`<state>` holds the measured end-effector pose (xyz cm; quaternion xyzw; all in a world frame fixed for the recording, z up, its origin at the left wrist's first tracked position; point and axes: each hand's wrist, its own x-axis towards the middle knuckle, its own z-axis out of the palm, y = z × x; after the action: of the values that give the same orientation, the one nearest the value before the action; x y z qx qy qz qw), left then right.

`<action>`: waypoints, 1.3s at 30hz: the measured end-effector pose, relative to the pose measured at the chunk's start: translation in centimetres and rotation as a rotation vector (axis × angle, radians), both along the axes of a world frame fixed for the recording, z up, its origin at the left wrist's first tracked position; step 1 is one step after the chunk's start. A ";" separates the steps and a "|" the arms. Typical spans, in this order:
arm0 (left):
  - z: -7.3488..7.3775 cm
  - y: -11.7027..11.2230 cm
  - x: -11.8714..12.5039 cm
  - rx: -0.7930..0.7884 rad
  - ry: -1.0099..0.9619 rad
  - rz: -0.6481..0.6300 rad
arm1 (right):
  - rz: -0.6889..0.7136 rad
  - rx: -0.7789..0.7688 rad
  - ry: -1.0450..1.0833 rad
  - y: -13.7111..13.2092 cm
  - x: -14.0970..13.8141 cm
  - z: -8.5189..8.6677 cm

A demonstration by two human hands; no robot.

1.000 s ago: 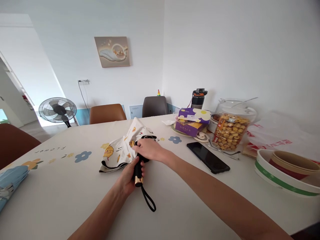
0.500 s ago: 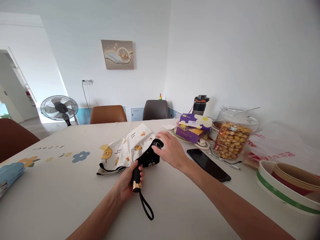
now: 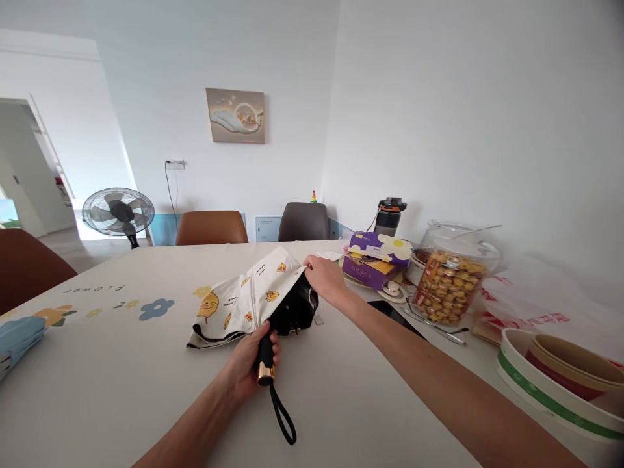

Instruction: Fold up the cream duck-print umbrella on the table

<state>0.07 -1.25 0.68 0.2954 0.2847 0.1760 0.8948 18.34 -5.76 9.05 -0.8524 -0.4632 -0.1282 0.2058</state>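
A folded umbrella [image 3: 248, 299] with white duck-print cloth and black lining lies on the table [image 3: 121, 390]. My left hand [image 3: 251, 361] is wrapped round its black handle with the gold ring, and the wrist strap [image 3: 283, 416] trails toward me. My right hand [image 3: 326, 279] pinches the edge of the umbrella's cloth at its far right side, over the black lining.
To the right lie a black phone [image 3: 390, 312], a purple box [image 3: 375, 257], a jar of snacks [image 3: 451, 276], a dark bottle [image 3: 390, 214], a plastic bag [image 3: 531, 286] and stacked bowls [image 3: 560, 374]. Blue cloth [image 3: 17, 335] sits far left. Chairs [image 3: 212, 227] and a fan [image 3: 118, 213] stand behind.
My right hand has moved from the handle area out to the right and farther back, taking hold of the cloth edge and exposing the black lining. The left hand keeps its grip.
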 end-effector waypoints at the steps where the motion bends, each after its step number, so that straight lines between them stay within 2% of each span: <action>1: 0.0 0.0 0.0 0.004 0.001 0.000 | 0.006 0.050 0.063 0.2 -0.1 0.4; 5: -0.1 -0.3 0.1 0.052 0.030 -0.008 | 0.181 0.246 0.165 1.8 -2.4 2.8; 9: -0.1 -0.6 0.1 0.116 0.069 -0.021 | 0.422 0.277 0.297 5.3 -7.0 4.7; 11: -0.1 -0.6 0.1 0.139 0.086 -0.020 | 0.473 0.186 0.339 7.2 -9.0 4.9; 13: 0.1 -0.7 0.1 0.148 0.089 -0.012 | 0.533 0.015 0.351 8.5 -10.2 4.8; 15: 0.2 -0.7 0.1 0.142 0.089 0.001 | 0.620 -0.074 0.410 8.8 -10.2 4.7; 16: 0.2 -0.7 0.2 0.137 0.086 0.007 | 0.658 -0.060 0.452 8.6 -9.7 4.7; 18: 0.1 -0.6 0.2 0.127 0.082 0.003 | 0.686 0.071 0.516 7.3 -8.3 4.7; 19: 0.1 -0.6 0.2 0.123 0.078 -0.002 | 0.629 0.129 0.483 6.4 -7.4 4.7; 21: -0.1 -0.5 0.2 0.121 0.071 -0.010 | 0.530 0.133 0.333 4.0 -5.8 4.3; 22: -0.2 -0.5 0.2 0.122 0.071 -0.007 | 0.513 0.066 0.243 2.8 -5.3 3.9; 25: -0.4 -0.3 0.2 0.128 0.063 0.001 | 0.651 -0.141 0.015 -0.8 -4.7 2.0; 28: -0.5 -0.3 0.2 0.129 0.060 -0.011 | 0.679 -0.221 -0.075 -3.0 -5.0 0.1; 31: -0.4 -0.3 0.2 0.116 0.053 0.010 | 0.682 -0.259 -0.225 -3.6 -5.0 -1.1; 35: 0.1 -0.4 0.2 0.110 0.063 0.000 | 0.704 -0.238 -0.439 -2.9 -4.3 -2.2; 39: 0.6 -0.5 0.1 0.097 0.097 -0.008 | 0.790 -0.242 -0.586 -2.1 -3.3 -3.4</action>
<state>0.19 -1.80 1.24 0.3478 0.3175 0.1714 0.8654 15.02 -7.82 5.63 -0.5580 -0.8003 -0.2195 -0.0004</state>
